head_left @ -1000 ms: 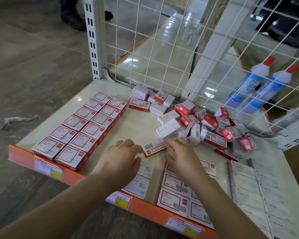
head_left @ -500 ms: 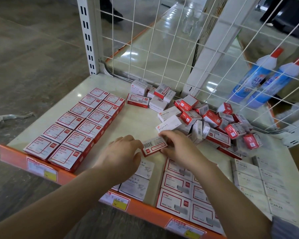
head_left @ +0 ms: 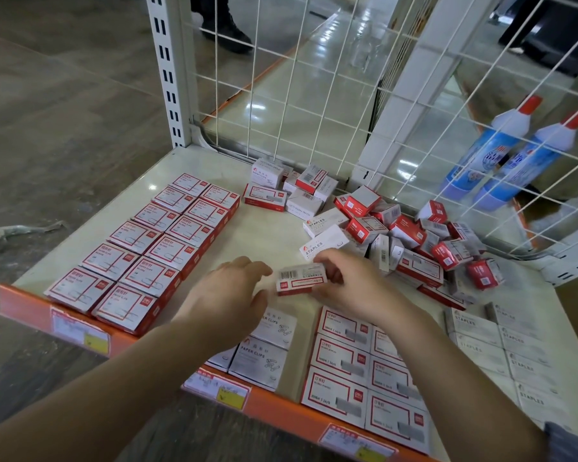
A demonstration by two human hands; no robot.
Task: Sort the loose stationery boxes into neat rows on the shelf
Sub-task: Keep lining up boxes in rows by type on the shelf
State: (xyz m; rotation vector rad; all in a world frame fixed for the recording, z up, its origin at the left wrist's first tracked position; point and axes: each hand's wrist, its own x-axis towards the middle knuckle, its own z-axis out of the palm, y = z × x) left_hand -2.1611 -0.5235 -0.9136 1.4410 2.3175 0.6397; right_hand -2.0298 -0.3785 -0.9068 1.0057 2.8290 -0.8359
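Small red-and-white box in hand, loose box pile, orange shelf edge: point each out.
Small red-and-white box [head_left: 301,279], head view, barcoded face.
Loose box pile [head_left: 411,240], head view, red box mid-pile.
Orange shelf edge [head_left: 281,411], head view, bare front strip.

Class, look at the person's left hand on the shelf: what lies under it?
Under the left hand white paper-clip boxes lie flat in rows near the shelf's orange front edge. How many boxes the hand and forearm cover cannot be seen.

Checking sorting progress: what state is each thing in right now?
Right hand: grips red-and-white box.
Left hand: open, beside that box.
Loose pile: jumbled, unsorted.
Red-framed rows: neat, flat.
Staples rows: neat, flat.
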